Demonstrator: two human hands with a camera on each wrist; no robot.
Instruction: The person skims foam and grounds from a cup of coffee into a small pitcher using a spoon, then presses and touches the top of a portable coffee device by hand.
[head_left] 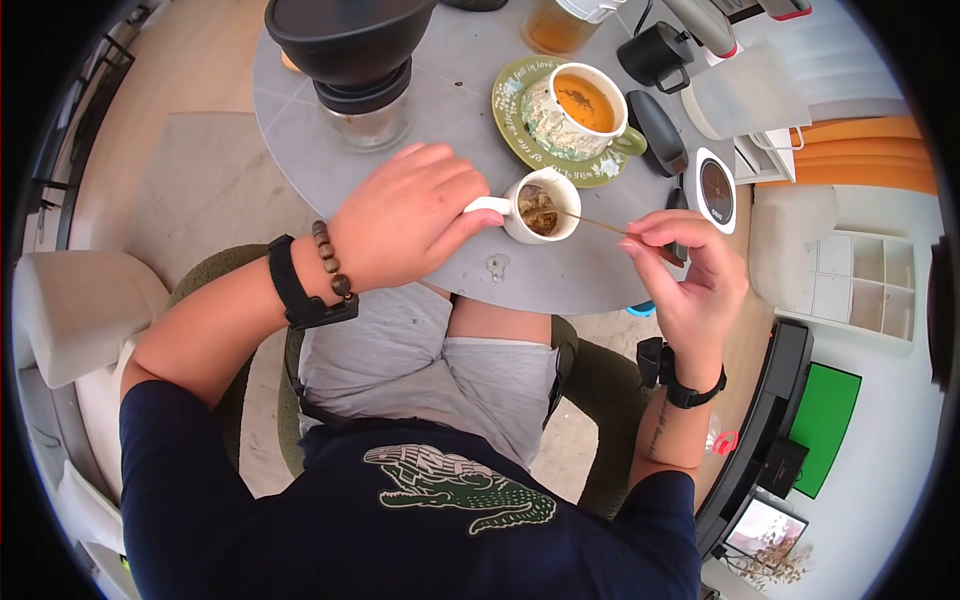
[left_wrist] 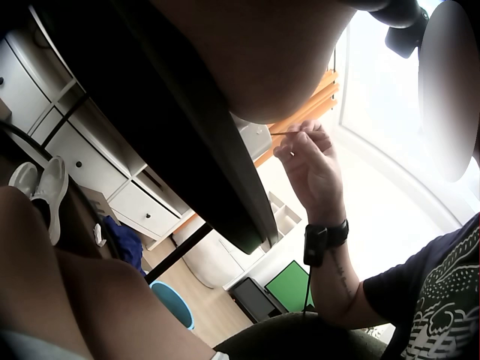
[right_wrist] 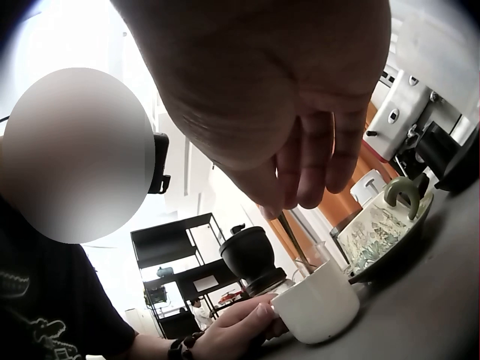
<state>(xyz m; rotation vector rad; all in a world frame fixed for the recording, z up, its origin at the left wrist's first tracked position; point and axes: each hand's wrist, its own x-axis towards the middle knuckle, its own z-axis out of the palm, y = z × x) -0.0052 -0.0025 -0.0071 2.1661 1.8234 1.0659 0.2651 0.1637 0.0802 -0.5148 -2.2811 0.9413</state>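
Observation:
A small white cup [head_left: 567,196] with brown, speckled contents stands near the front edge of the grey table [head_left: 440,265]. My left hand [head_left: 405,215] holds the cup's handle [head_left: 487,205], the thumb lying on top of it. Between thumb and fingertips, my right hand [head_left: 700,275] pinches a thin brownish stirrer [head_left: 595,222]. Its far end dips into the cup, and the tip is hidden in the contents. The right wrist view shows the white cup [right_wrist: 319,306] from the side, with the stirrer slanting down into it.
Behind the cup, a floral teacup [head_left: 560,130] of orange-brown tea sits on a green saucer [head_left: 510,100]. A black-topped grinder [head_left: 350,50] stands back left. A round-dialled scale [head_left: 716,190] lies right, a black pitcher [head_left: 655,52] farther back. A small spill [head_left: 496,266] lies before the cup.

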